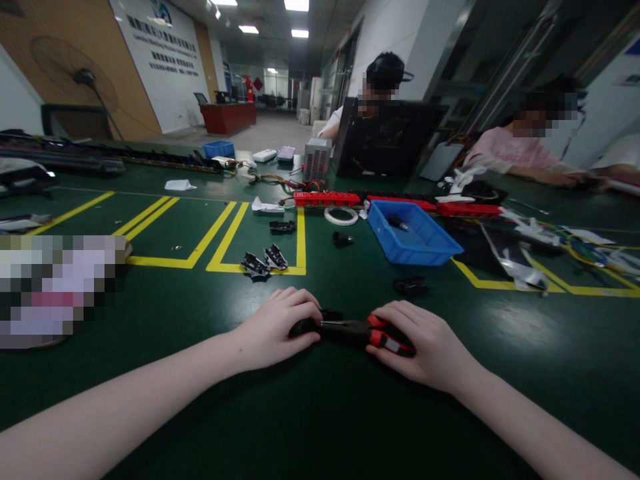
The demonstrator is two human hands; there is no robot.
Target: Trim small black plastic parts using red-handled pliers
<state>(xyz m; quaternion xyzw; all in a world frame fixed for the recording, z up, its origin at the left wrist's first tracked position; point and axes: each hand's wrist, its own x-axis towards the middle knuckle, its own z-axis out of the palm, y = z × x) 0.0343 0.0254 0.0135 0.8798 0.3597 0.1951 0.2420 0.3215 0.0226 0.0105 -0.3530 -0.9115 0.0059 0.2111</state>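
Observation:
My left hand (pixel 276 327) is curled over a small black part (pixel 304 326) on the green table (pixel 320 413), pinning it down. My right hand (pixel 424 341) grips the red-and-black handles of a pair of pliers (pixel 361 331). The pliers' dark jaws point left and meet the black part between my two hands. Another small black piece (pixel 331 314) lies just behind the jaws. Most of the part under my left fingers is hidden.
A blue bin (pixel 429 248) stands behind my right hand, a black part (pixel 410 286) in front of it. Loose black parts (pixel 263 261) lie on yellow floor-style lines. A tape roll (pixel 341 215), red strips (pixel 326 198) and wires lie farther back. Two people sit across the table.

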